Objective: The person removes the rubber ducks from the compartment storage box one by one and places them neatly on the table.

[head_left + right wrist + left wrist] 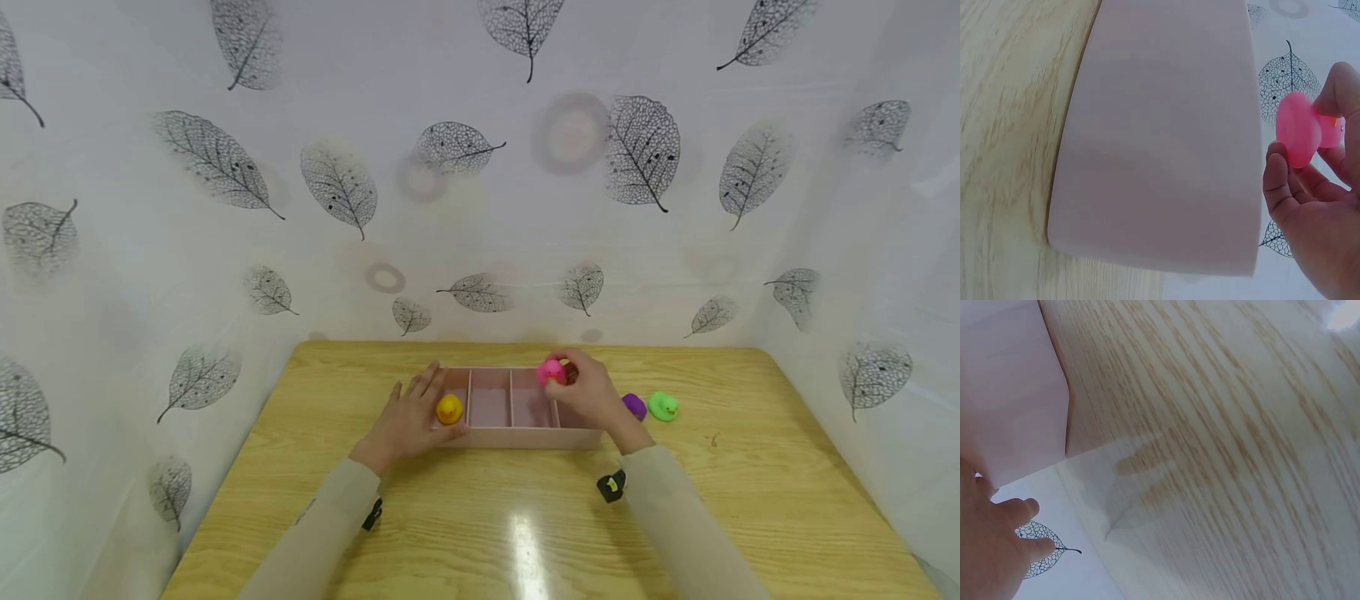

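A pale pink divided box (491,438) lies lengthwise on the table, with several compartments in a row. In its leftmost compartment sits a yellow rubber duck (449,409). My left hand (408,421) rests at the box's left end, fingers spread toward the back corner and thumb along the front rim. Over the right half of the box, near the divider between the two right compartments, my right hand (588,392) pinches a pink rubber duck (551,372). The right wrist view shows the pink duck (1299,130) between thumb and fingertips, above the rim level of the box wall (1160,137).
Right of the box lie a purple rubber duck (634,407), partly covered by my right wrist, and a green rubber duck (663,407). The wooden table (465,517) ends at a white leaf-patterned curtain (480,217) behind and on both sides.
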